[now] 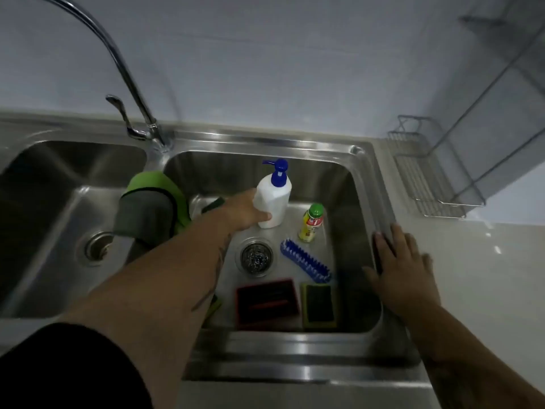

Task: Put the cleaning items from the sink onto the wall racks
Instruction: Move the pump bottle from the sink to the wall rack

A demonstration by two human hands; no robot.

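Observation:
My left hand [243, 211] reaches into the right sink basin [351, 184] and wraps around the lower part of a white pump bottle [275, 199] with a blue pump, which stands upright. Beside it stands a small yellow bottle [311, 222] with a green cap. A blue brush [305, 261], a red-rimmed dark sponge [267, 302] and a yellow-green scouring pad [318, 305] lie on the basin floor. A green and grey cloth [153, 208] hangs over the divider. My right hand [404, 267] lies flat and open on the sink's right rim. Wire wall racks [424, 172] hang at the right.
A steel scrubber sits in the drain [256, 258]. The curved tap [129, 84] rises at the back between both basins. The left basin [59, 202] has its own drain. A pale countertop [486, 276] runs to the right under the racks.

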